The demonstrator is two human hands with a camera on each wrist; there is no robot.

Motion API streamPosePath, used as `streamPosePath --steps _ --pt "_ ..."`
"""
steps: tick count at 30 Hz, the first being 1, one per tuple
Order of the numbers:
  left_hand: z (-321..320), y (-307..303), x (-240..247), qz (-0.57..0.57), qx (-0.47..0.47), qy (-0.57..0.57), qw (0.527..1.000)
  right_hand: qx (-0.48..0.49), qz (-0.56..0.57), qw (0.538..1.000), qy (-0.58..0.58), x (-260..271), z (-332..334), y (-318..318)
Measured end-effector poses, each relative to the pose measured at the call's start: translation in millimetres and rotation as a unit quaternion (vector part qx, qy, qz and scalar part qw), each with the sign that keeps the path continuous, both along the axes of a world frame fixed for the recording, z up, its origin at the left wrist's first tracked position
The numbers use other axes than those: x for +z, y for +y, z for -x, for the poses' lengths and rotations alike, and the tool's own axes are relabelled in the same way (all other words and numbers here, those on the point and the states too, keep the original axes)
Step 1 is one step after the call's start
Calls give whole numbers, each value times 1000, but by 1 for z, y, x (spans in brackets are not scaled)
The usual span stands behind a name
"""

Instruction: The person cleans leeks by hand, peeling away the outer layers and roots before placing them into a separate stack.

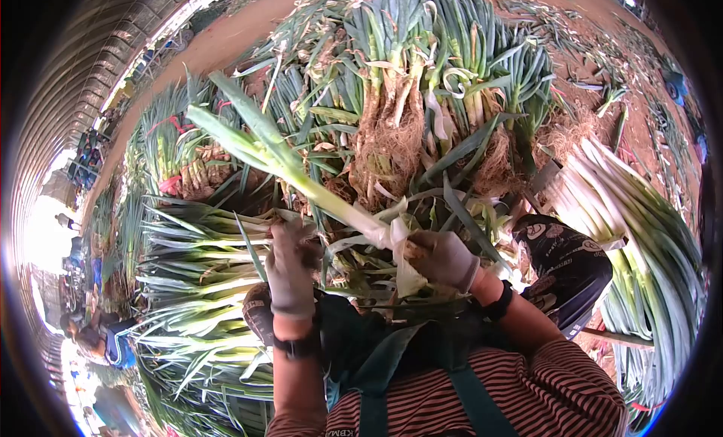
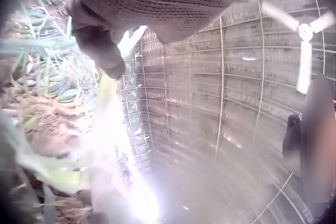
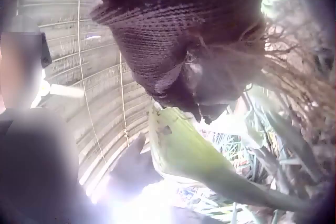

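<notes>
"Stalks everywhere on the ground (image 1: 226, 38), so what's at the left?"

"Farthest left, the tied bunches (image 1: 188, 162). Nearer the person, a broad pile of green stalks (image 1: 203, 267) lies with its leaf tips pointing left and its pale ends toward the left hand (image 1: 290, 275)."

"Is that hand gripping anything?"

"I can't tell. It is blurred, near the long stalk (image 1: 324, 196), which slants up and leftward in the air in front of the person. The two hands are apart, one on each side of the stalk's pale end."

"And in the middle?"

"Rooted bunches (image 1: 388, 135) stand beyond the hands, their tangled roots on. The right hand (image 1: 444, 260) is clamped on the pale end of the long stalk, where a loose layer (image 1: 408, 275) hangs down."

"How far along does it look?"

"Part done, I'd judge. This stalk seems partly stripped, with that layer yet to come away. At the right, the pale-ended pile (image 1: 633, 218) looks cleaned and neatly lined up, beside the person's patterned knee (image 1: 565, 260). The rooted bunches look untouched, so plenty appears left. Whether the left pile is finished, I can't say."
</notes>
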State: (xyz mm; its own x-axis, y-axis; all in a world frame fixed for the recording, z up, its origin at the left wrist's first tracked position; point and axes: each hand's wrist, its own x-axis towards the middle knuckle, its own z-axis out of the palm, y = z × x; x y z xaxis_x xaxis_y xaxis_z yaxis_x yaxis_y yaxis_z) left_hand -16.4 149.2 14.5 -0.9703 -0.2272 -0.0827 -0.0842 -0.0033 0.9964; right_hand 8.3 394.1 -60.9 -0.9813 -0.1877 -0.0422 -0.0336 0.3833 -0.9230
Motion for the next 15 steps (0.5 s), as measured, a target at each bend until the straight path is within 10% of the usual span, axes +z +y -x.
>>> streamPosePath --steps 10,15 --pt "33 16 -4 -215 27 32 976 110 243 955 -131 -9 -16 -3" --pt "39 17 2 -70 -7 40 997 135 235 956 -113 -17 -13 -6"
